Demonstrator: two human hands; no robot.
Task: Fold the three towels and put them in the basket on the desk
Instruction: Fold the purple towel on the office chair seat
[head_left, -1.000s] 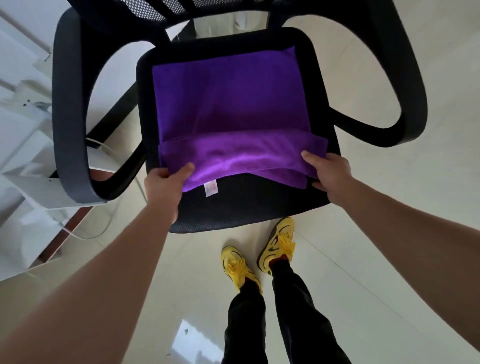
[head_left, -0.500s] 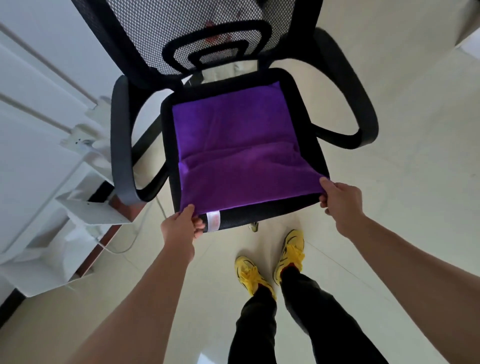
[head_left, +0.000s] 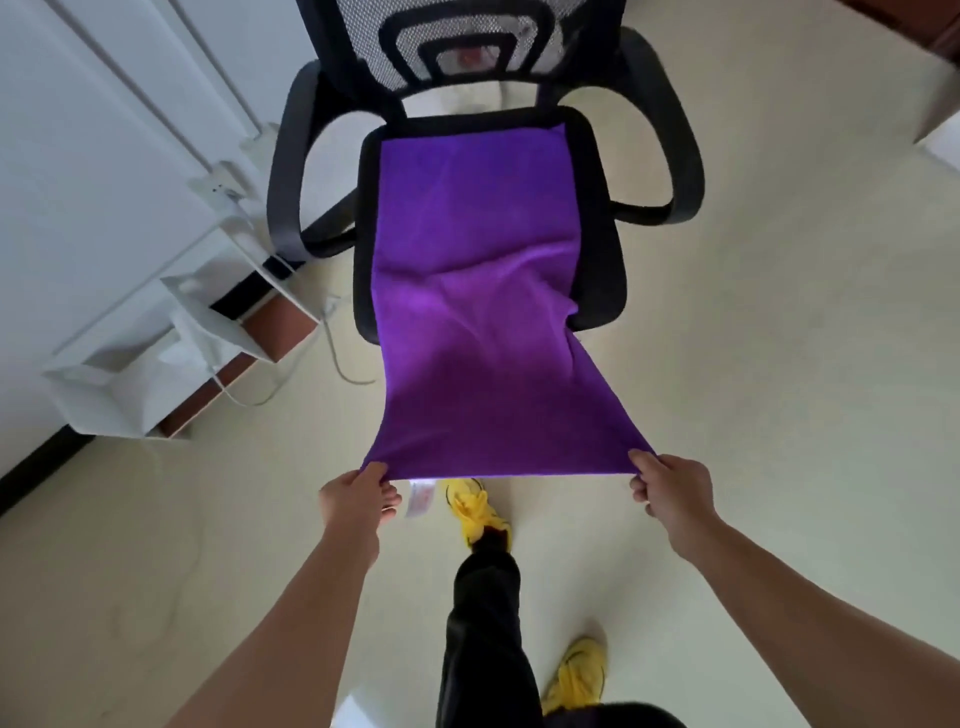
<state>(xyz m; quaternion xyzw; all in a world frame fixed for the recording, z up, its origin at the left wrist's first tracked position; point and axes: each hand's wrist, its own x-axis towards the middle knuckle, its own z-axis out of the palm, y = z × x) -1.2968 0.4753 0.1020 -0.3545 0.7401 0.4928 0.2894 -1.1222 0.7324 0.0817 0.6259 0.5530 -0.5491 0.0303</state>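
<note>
Since the earlier frames the purple towel (head_left: 475, 291) has been drawn out from a doubled-over heap on the seat into one long sheet, and both hands have come back toward the body with its near edge. Its far half lies flat on the seat of the black mesh office chair (head_left: 602, 218); its near half spans the air between the seat's front edge and the hands, sloping down over the pale floor (head_left: 779, 389). A white care label (head_left: 420, 500) hangs from the near edge beside the left hand.

The left hand (head_left: 356, 501) is closed on the near left corner, fingers curled under and thumb on top. The right hand (head_left: 670, 496) pinches the near right corner the same way. Neither the basket nor the worktop is in view, and no other towel can be seen.

This looks like the spreading-out before the first fold. To do it well, keep both corners level and equally taut so the near edge stays straight, since a slack side would skew the crease. A ripple runs across the middle, near the seat front; a light pull should flatten it. Pulling much harder would probably drag the far half off the seat. Then carry the near corners over to meet the far corners, matching edges before pressing down.
</note>
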